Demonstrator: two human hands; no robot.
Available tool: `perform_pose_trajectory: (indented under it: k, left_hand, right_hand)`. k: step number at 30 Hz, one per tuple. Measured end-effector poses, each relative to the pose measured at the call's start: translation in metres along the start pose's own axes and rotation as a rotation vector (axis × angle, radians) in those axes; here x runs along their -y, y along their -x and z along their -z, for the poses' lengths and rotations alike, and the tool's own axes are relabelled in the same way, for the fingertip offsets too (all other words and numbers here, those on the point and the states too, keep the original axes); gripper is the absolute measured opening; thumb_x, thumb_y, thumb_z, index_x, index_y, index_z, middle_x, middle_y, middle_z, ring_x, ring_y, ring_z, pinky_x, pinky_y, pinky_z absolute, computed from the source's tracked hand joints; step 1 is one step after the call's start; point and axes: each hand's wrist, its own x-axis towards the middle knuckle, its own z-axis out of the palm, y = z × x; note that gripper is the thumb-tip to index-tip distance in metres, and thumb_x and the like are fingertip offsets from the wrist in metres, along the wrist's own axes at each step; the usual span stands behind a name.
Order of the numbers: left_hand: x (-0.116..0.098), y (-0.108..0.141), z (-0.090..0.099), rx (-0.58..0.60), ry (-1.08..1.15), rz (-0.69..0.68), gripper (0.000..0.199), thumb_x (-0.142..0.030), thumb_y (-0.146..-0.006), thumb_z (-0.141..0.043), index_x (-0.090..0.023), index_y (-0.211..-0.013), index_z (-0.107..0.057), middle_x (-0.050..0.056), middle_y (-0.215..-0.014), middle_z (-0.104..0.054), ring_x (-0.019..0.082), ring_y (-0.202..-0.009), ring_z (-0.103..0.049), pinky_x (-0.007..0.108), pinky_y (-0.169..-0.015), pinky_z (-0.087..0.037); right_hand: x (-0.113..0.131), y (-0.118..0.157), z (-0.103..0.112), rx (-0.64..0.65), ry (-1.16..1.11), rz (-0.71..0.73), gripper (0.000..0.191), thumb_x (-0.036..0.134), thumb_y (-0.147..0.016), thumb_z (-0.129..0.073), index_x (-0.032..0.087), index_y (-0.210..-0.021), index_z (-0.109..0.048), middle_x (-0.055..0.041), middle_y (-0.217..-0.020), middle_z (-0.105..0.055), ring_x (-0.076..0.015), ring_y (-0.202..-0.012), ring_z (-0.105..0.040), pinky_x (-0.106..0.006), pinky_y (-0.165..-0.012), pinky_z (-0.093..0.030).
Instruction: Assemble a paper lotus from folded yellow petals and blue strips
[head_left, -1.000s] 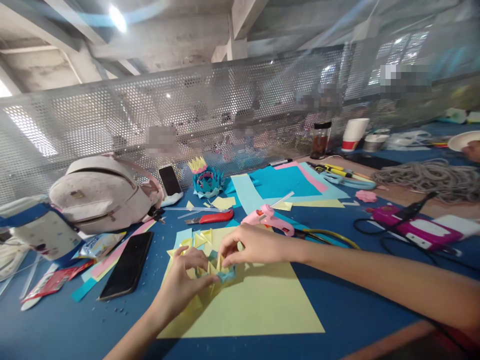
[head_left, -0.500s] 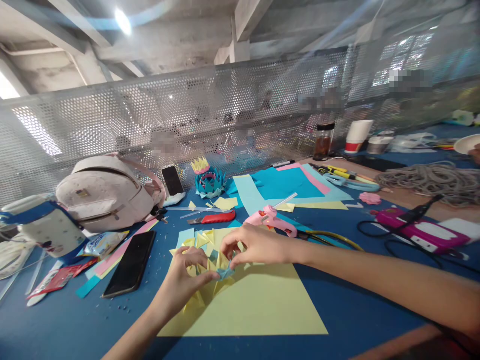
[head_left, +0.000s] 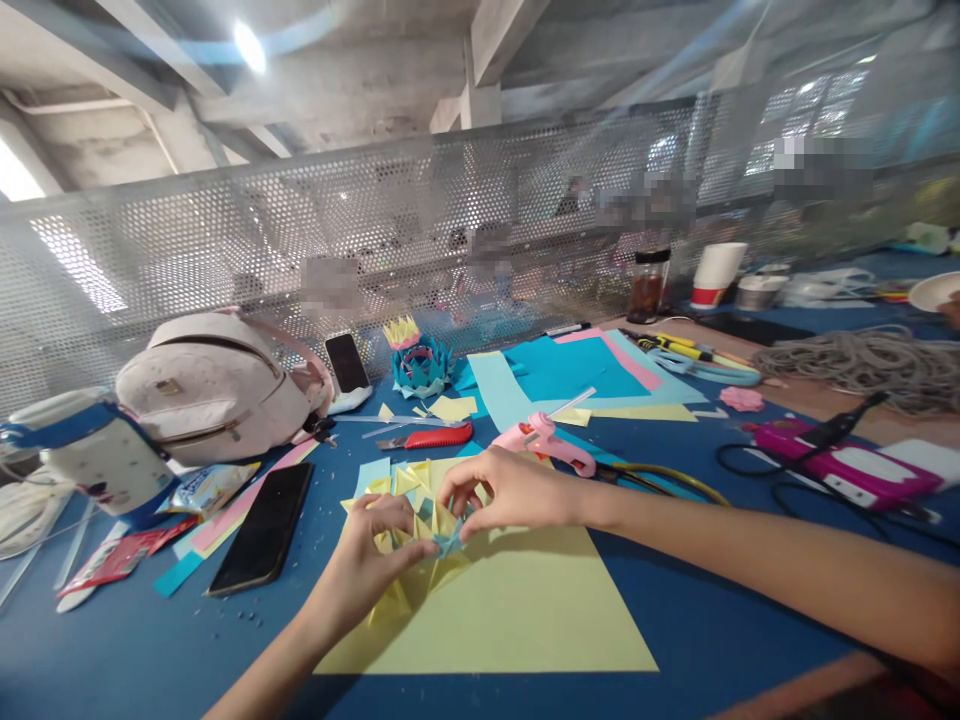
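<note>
My left hand (head_left: 379, 550) and my right hand (head_left: 510, 490) meet over a yellow paper sheet (head_left: 540, 610). Between their fingertips is a small light-blue folded paper piece (head_left: 448, 542), pinched from both sides. Pointed yellow folded paper (head_left: 394, 600) lies around and under my fingers, partly hidden by them. Just beyond my right hand a pink glue gun (head_left: 544, 438) rests on the table. A red cutter (head_left: 439, 436) lies behind the yellow sheet.
On the left are a black phone (head_left: 262, 525), a mug (head_left: 112, 465) and a pale backpack (head_left: 214, 390). Behind stand a blue paper lotus (head_left: 421, 370) and coloured sheets (head_left: 577, 365). A magenta device (head_left: 847, 462) with black cables and a rope coil (head_left: 862, 370) lie right.
Both hands stay almost in place on the light-blue piece, which looks slightly more upright. The view has shifted very slightly.
</note>
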Motion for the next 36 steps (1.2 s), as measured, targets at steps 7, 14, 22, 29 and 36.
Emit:
perform_pose_trajectory:
  k: [7,14,22,29,36]
  left_hand:
    - [0.0,0.001,0.0,0.023,-0.031,-0.016,0.037,-0.044,-0.084,-0.062,-0.019,-0.058,-0.057,-0.002,-0.072,-0.055,0.019,-0.08,-0.059,0.046,-0.102,-0.029]
    - [0.0,0.0,-0.001,-0.022,0.012,0.018,0.036,-0.047,-0.08,-0.066,-0.019,-0.059,-0.057,-0.001,-0.075,-0.062,0.02,-0.079,-0.061,0.047,-0.1,-0.033]
    - [0.009,0.0,-0.004,-0.096,-0.11,-0.087,0.031,-0.045,-0.082,-0.066,-0.021,-0.063,-0.064,0.0,-0.072,-0.066,0.02,-0.077,-0.062,0.036,-0.083,-0.044]
    - [-0.003,0.012,0.009,-0.409,-0.619,-0.534,0.015,-0.015,-0.088,-0.063,-0.029,-0.085,-0.068,-0.006,-0.072,-0.07,0.015,-0.073,-0.064,0.042,-0.1,-0.022]
    - [-0.006,0.039,0.005,-0.535,-0.861,-0.742,0.029,-0.006,-0.093,-0.049,-0.026,-0.104,-0.067,-0.006,-0.08,-0.078,0.013,-0.077,-0.069,0.032,-0.087,-0.028]
  right_hand:
    - [0.0,0.0,0.0,-0.003,0.032,-0.02,0.028,0.032,-0.072,-0.078,0.016,-0.094,-0.071,-0.0024,-0.081,-0.07,-0.0143,-0.073,-0.063,-0.022,-0.063,-0.046]
    - [0.0,0.0,0.0,-0.02,0.07,-0.005,0.025,0.031,-0.073,-0.077,0.016,-0.093,-0.072,-0.0021,-0.079,-0.07,-0.0137,-0.071,-0.062,-0.021,-0.061,-0.044]
    - [0.001,0.0,-0.001,-0.032,0.108,-0.024,0.023,0.029,-0.073,-0.078,0.015,-0.091,-0.071,-0.0012,-0.079,-0.069,-0.0127,-0.069,-0.061,-0.02,-0.059,-0.042]
    - [0.002,0.006,-0.008,-0.256,0.659,0.39,0.011,0.017,-0.093,-0.058,0.018,-0.087,-0.068,-0.002,-0.085,-0.07,-0.0144,-0.08,-0.056,-0.025,-0.066,-0.04]
    - [-0.005,0.012,-0.009,-0.431,1.147,0.888,0.021,0.01,-0.095,-0.049,0.019,-0.092,-0.068,-0.0032,-0.097,-0.072,-0.014,-0.079,-0.056,-0.027,-0.068,-0.048]
